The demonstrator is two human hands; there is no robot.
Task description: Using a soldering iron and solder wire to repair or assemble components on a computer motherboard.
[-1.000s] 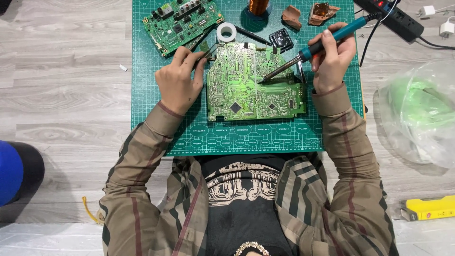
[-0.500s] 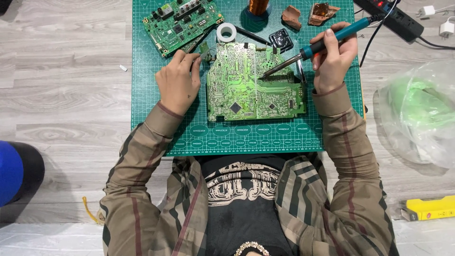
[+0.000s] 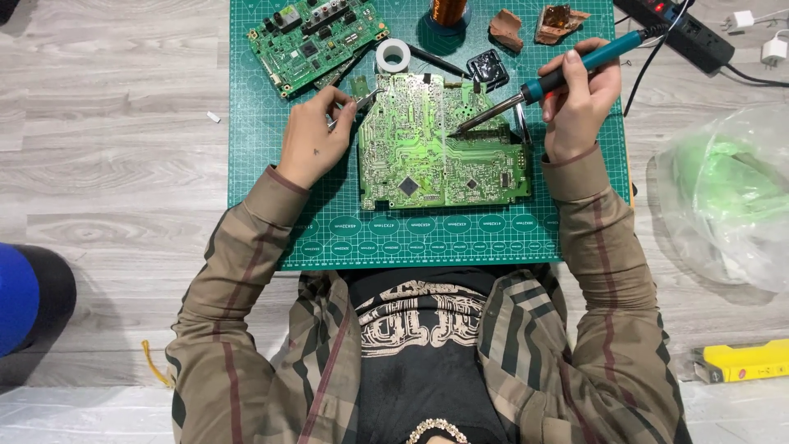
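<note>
right hand [image 3: 578, 99] grips soldering iron [image 3: 549, 80], tip on circuit board [image 3: 440, 144].

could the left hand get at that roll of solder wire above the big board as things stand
Probably yes. The left hand sits at the big board's upper left corner, and the solder roll lies just beyond it on the green mat with nothing between. It holds a thin tool, though.

Power strip [image 3: 686, 29] cut off at top edge, blue object [image 3: 16, 298] cropped at left, thin tool under left hand's fingers [image 3: 335, 103] too small to identify
</note>
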